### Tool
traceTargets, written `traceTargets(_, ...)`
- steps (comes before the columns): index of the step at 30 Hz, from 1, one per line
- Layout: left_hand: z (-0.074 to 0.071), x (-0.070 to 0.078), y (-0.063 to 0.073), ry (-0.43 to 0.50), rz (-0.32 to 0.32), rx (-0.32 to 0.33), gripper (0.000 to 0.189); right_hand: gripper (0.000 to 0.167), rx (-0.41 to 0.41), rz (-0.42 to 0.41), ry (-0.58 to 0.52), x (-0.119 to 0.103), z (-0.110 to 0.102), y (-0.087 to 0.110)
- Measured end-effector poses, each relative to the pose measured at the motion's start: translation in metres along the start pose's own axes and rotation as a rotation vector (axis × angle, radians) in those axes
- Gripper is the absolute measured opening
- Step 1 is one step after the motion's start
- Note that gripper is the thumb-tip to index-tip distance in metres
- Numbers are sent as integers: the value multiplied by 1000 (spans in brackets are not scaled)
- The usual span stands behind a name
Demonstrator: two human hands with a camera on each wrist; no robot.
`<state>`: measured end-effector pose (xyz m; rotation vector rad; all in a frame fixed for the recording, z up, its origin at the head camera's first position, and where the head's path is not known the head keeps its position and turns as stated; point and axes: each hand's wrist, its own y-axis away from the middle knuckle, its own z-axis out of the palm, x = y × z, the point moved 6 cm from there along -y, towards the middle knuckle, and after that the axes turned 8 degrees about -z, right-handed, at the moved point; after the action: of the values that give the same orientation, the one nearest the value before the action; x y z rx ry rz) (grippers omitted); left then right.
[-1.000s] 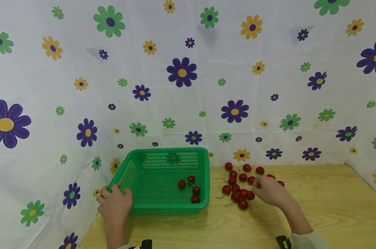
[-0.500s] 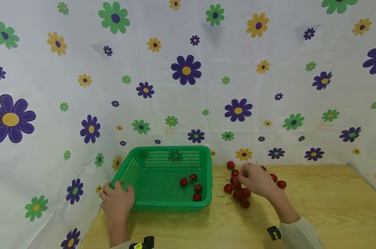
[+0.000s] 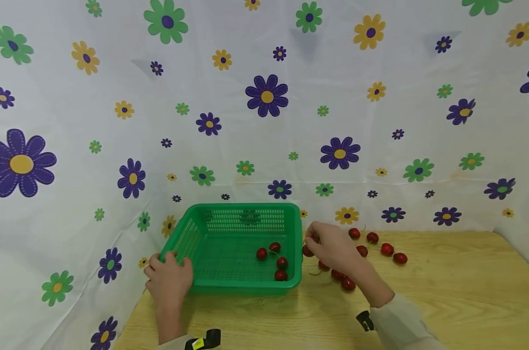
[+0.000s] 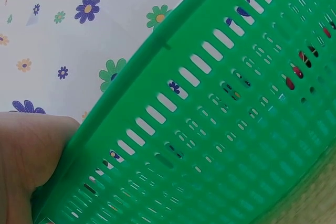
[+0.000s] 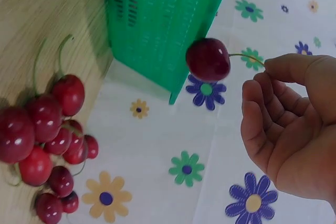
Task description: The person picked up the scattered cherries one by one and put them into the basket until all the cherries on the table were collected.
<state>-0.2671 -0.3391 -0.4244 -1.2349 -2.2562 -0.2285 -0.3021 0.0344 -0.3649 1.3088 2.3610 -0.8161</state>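
Observation:
In the right wrist view my right hand (image 5: 294,124) pinches the thin stem of a dark red cherry (image 5: 208,60) between thumb and fingertip, and the fruit hangs from it. The head view puts this right hand (image 3: 334,245) just right of the green basket (image 3: 242,284). My left hand (image 3: 170,279) grips the basket's left rim; in the left wrist view its palm lies against the rim (image 4: 126,61), with the fingers mostly hidden. Inside the basket, several cherries (image 3: 282,263) lie toward the right side.
Several loose cherries (image 3: 348,284) with stems lie on the wooden table (image 3: 457,291) right of the basket, partly behind my right forearm. A white cloth (image 3: 229,155) printed with flowers hangs behind and at the left of the table.
My right hand has moved left from the loose cherries toward the basket, now carrying a cherry by its stem. The left hand stays on the rim; the head view has shifted slightly.

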Motion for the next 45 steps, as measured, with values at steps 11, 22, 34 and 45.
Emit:
traceTargets(11, -1, 1, 0, 0, 5, -9, 52, 6, 13, -151, 98, -42, 9, -24)
traceTargets(22, 0, -1, 2, 16, 16, 9, 50, 11, -113, -229, 144, -60, 53, -45)
traceTargets(34, 0, 0, 0, 13, 4, 11, 50, 12, -180, -289, 172, -57, 108, -55)
traceTargets(45, -1, 1, 1, 14, -2, 9, 50, 9, -260, -304, 261, -47, 136, -55)
